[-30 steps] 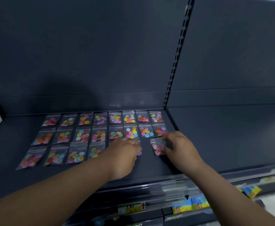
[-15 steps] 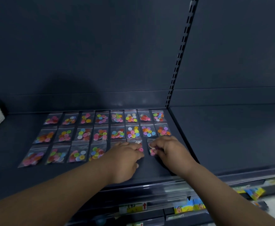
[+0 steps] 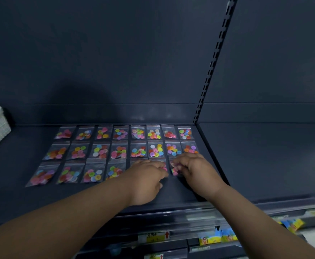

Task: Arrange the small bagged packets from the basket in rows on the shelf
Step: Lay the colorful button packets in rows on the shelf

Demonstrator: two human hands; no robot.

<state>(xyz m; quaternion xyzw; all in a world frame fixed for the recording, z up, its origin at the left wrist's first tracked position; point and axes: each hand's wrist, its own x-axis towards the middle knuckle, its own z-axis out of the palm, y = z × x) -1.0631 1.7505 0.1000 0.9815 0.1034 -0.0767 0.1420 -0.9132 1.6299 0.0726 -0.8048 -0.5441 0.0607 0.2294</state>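
Left hand (image 3: 145,177) palm-down over front-row packet (image 3: 164,168), grip indiscernible; right hand (image 3: 197,170) pinched button packet (image 3: 174,171); shelf label (image 3: 154,237) illegible.

multicoloured buttons (image 3: 155,150), dark navy shelf (image 3: 255,156)

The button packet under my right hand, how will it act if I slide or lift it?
Probably floppy: the button packet is thin clear film. Likely light, with few buttons, which may shift inside. It could skid on the smooth shelf.
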